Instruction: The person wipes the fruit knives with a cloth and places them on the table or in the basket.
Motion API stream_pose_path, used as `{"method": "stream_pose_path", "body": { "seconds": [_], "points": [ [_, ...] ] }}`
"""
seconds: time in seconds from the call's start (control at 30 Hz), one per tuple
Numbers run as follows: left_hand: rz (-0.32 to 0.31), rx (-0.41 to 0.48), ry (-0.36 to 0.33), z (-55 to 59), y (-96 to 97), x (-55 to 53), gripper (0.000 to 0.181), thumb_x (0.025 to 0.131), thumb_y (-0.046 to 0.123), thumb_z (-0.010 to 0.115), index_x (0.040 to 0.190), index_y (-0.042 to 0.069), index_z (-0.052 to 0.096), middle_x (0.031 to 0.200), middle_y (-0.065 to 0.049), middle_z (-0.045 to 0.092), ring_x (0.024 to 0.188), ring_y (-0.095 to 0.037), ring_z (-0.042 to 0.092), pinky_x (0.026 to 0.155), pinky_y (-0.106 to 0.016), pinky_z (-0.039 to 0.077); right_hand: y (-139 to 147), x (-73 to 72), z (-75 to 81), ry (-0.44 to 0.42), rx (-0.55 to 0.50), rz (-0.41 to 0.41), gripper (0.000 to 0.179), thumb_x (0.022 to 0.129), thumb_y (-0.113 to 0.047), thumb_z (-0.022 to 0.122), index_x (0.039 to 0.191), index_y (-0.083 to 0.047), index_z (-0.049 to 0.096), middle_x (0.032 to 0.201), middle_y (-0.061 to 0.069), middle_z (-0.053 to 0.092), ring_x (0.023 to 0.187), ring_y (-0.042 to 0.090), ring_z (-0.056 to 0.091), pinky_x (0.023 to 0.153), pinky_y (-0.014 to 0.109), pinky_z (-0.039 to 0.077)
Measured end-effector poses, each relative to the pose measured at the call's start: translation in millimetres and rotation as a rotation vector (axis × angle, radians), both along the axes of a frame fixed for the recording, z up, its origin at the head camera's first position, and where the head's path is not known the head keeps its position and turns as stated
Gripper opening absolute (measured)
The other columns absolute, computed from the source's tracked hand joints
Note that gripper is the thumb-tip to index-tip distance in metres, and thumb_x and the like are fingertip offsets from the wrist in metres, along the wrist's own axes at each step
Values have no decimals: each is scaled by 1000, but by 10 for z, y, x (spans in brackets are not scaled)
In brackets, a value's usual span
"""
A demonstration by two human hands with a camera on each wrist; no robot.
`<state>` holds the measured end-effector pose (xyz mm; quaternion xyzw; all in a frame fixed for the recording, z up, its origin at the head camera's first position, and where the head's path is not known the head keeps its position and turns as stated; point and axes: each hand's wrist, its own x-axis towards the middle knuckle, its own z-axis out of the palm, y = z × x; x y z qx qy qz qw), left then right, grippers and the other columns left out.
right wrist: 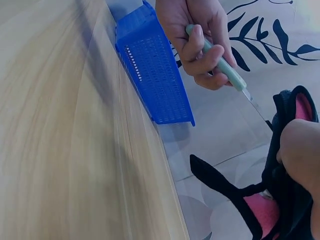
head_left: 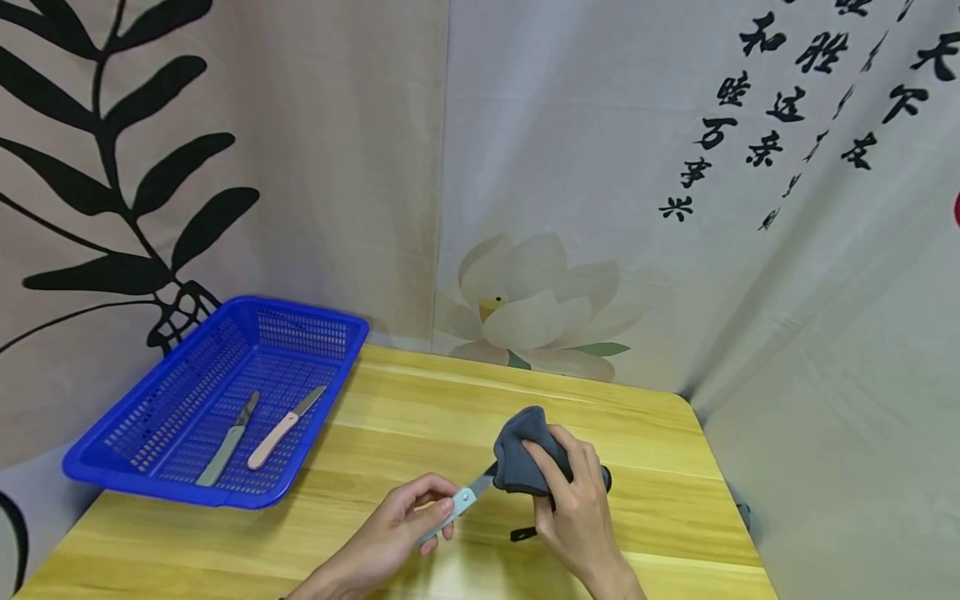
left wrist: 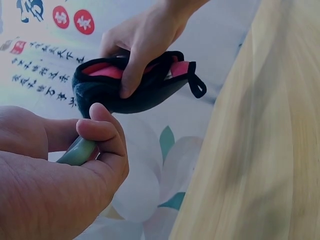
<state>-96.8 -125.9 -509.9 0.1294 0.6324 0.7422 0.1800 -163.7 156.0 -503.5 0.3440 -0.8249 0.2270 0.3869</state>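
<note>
Pinched in my left hand (head_left: 397, 517) is a small knife (head_left: 459, 502) with a pale mint-green handle; its blade slants up to the right. My right hand (head_left: 577, 500) grips a bunched dark grey cloth (head_left: 521, 454) with black edging and a black hanging loop. Pink lining shows inside the cloth (left wrist: 107, 97) in the left wrist view. The blade's tip end meets the cloth's edge, the very tip partly hidden there. In the right wrist view the knife (right wrist: 231, 75) points at the cloth, its handle between thumb and fingers.
A blue perforated plastic basket (head_left: 232, 497) stands at the table's left. Inside it lie a knife with a grey-green handle (head_left: 221, 454) and one with a pink handle (head_left: 273, 440). Behind the wooden table (head_left: 645, 442) hangs a printed curtain (head_left: 570, 167).
</note>
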Motion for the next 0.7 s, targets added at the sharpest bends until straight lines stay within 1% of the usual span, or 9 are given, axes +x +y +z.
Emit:
{"method": "stream_pose_path", "body": {
  "seconds": [0.13, 0.2, 0.27, 0.33, 0.4, 0.5, 0.57, 0.63, 0.7],
  "points": [
    [-16, -1, 4, -1, -26, -5, 40, 121, 26, 53, 145, -6, 57, 117, -3, 66, 89, -8, 60, 73, -17, 50, 51, -44, 11, -6, -14, -36, 65, 76, 13, 72, 136, -11, 79, 147, 24, 66, 111, 37, 61, 91, 54, 56],
    [-13, -5, 6, 1, -34, -8, 40, 122, 26, 53, 146, -6, 57, 115, -3, 67, 87, -8, 59, 73, -18, 50, 72, -62, 23, -13, -40, -64, 60, 79, 13, 74, 134, -9, 79, 147, 25, 66, 111, 39, 61, 92, 55, 54],
    [5, -9, -1, 4, -41, -11, 41, 121, 27, 54, 146, -5, 57, 114, -3, 67, 83, -8, 58, 73, -18, 50, 85, -72, 36, -15, -74, -88, 57, 80, 13, 76, 133, -8, 79, 147, 26, 66, 112, 40, 61, 94, 54, 53],
    [35, -8, -10, 10, -44, -18, 41, 121, 27, 54, 147, -5, 57, 112, -3, 67, 82, -9, 57, 73, -18, 50, 84, -67, 54, -23, -107, -89, 56, 82, 12, 77, 134, -8, 79, 148, 27, 65, 114, 40, 60, 95, 52, 51],
    [68, -5, -18, 16, -42, -26, 42, 121, 28, 55, 146, -5, 57, 111, -3, 67, 81, -9, 56, 72, -19, 50, 68, -50, 69, -27, -129, -60, 57, 82, 11, 76, 135, -9, 79, 148, 27, 64, 115, 39, 60, 97, 48, 49],
    [106, 2, -24, 26, -30, -42, 42, 120, 27, 56, 146, -6, 56, 110, -4, 67, 81, -9, 56, 71, -18, 49, 15, -13, 87, 1, -131, 22, 56, 86, 9, 70, 137, -10, 78, 147, 27, 65, 114, 37, 59, 99, 43, 48],
    [120, 2, -24, 30, -19, -50, 42, 120, 27, 56, 146, -6, 56, 109, -3, 67, 79, -8, 56, 71, -18, 49, -32, 17, 86, 34, -115, 73, 48, 94, 3, 63, 137, -10, 79, 145, 26, 66, 114, 37, 60, 101, 41, 48],
    [126, 8, -26, 32, -7, -58, 42, 120, 27, 56, 147, -6, 55, 112, -3, 67, 83, -8, 58, 70, -18, 49, -84, 45, 75, 73, -95, 119, 40, 104, -4, 56, 136, -10, 79, 144, 26, 67, 114, 36, 60, 102, 40, 48],
    [128, 7, -26, 34, 7, -64, 42, 120, 26, 57, 147, -6, 55, 114, -2, 66, 87, -9, 61, 71, -18, 50, -139, 71, 52, 103, -78, 164, 39, 112, -11, 48, 135, -9, 79, 143, 26, 68, 115, 36, 61, 103, 39, 48]
  ]
}}
